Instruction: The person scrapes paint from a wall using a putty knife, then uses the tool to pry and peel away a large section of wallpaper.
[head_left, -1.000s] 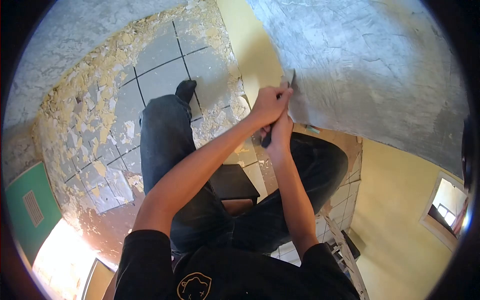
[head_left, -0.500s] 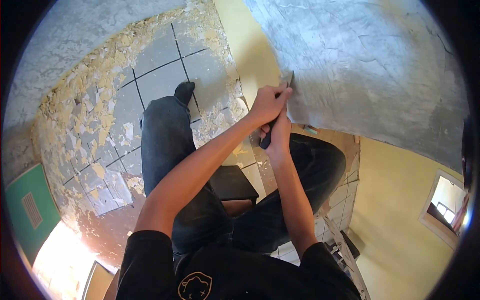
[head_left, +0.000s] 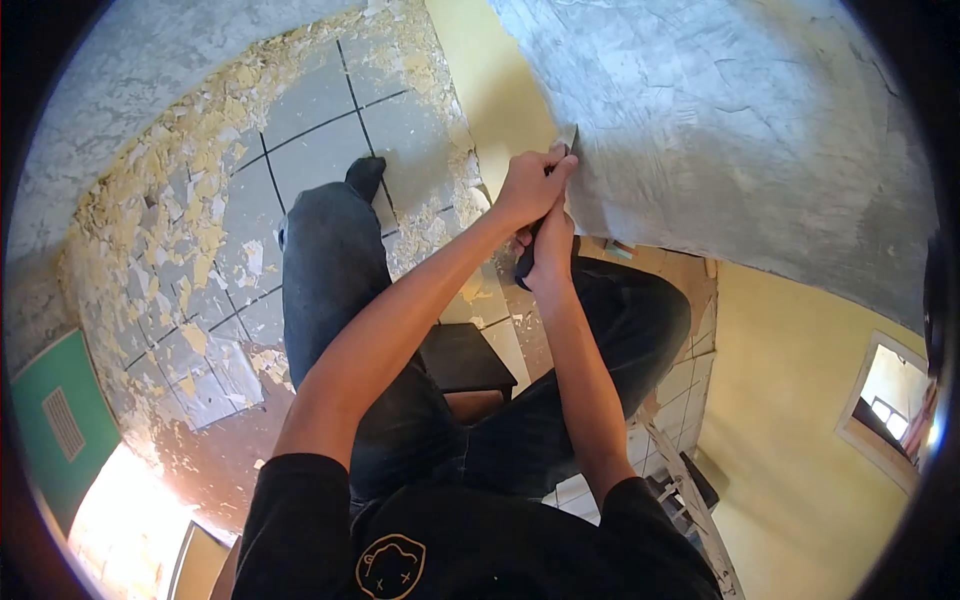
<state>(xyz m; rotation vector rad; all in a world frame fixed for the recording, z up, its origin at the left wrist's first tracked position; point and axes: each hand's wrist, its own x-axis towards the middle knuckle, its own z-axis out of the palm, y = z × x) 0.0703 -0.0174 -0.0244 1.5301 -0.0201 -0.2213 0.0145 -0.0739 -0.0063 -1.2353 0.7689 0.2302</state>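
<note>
A broad, mottled grey wall surface [head_left: 700, 130] rises before a seated person, apparently already worked over, while a smooth yellow band [head_left: 495, 70] along its edge still wears its coating; how much remains beyond view cannot be told. Pale, curled flakes [head_left: 200, 235] litter the grey tiled floor [head_left: 310, 90] around an outstretched leg in dark blue jeans [head_left: 335, 260]. The left hand [head_left: 530, 190] closes near the blade of a dark-handled metal scraper [head_left: 569, 136], and the right hand [head_left: 552, 245] grips lower on its handle, the blade lying at the grey-yellow border. Compared with half a second earlier, both hands and blade sit slightly farther up that border; the yellow band looks much the same.
</note>
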